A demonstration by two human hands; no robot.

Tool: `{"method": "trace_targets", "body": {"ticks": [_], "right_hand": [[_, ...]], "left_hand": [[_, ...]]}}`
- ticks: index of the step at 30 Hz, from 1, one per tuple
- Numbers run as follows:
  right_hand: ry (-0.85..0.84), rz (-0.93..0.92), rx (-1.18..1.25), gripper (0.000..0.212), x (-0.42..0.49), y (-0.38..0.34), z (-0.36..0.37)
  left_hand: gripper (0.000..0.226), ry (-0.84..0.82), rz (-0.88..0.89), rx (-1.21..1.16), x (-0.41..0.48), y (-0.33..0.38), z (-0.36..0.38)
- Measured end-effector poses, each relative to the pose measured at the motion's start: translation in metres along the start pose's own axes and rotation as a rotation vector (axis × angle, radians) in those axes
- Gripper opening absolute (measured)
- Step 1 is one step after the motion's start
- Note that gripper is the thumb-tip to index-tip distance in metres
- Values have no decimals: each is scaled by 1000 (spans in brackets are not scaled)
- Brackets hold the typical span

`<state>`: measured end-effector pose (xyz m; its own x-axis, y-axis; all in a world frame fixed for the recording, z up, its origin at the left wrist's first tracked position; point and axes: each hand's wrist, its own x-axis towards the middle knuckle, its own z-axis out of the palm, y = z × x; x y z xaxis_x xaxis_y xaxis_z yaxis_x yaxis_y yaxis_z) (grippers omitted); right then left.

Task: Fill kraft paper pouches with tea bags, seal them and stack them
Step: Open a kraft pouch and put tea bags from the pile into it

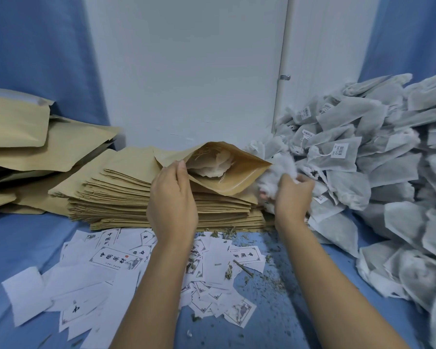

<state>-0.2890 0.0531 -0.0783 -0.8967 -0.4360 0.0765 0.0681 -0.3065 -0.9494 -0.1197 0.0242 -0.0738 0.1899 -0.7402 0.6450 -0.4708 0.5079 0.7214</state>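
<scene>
An open kraft pouch (239, 173) lies on top of a stack of flat empty pouches (126, 197), its mouth facing me with a tea bag or two visible inside. My left hand (173, 197) pinches the pouch's left lip and holds the mouth open. Just right of the mouth, my right hand (291, 195) grips a bunch of white tea bags (272, 177), blurred by motion. A big heap of grey-white tea bags (378, 157) with small tags fills the right side.
Filled kraft pouches (23, 147) are piled at the far left. White printed labels (116, 270) lie scattered on the blue cloth in front, with loose tea crumbs (269, 270) among them. A white wall stands behind.
</scene>
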Motion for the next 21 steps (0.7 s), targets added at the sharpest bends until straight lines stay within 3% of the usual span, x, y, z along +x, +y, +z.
{"method": "trace_targets", "body": {"ticks": [4, 7, 9, 12, 18, 21], "right_hand": [[-219, 132, -229, 3, 1, -1, 4], [-353, 201, -179, 16, 8, -11, 1], [-485, 136, -274, 25, 10, -13, -3], [-701, 147, -346, 15, 9, -17, -10], [-1357, 388, -122, 29, 4, -31, -29], [-1306, 363, 181, 36, 1, -40, -21]], "left_hand": [[35, -12, -1, 3, 1, -1, 0], [37, -12, 0, 4, 1, -2, 0], [36, -15, 2, 6, 1, -2, 0], [36, -30, 1, 7, 1, -2, 0], [38, -63, 4, -11, 2, -4, 1], [42, -67, 32, -2, 0, -3, 2]]}}
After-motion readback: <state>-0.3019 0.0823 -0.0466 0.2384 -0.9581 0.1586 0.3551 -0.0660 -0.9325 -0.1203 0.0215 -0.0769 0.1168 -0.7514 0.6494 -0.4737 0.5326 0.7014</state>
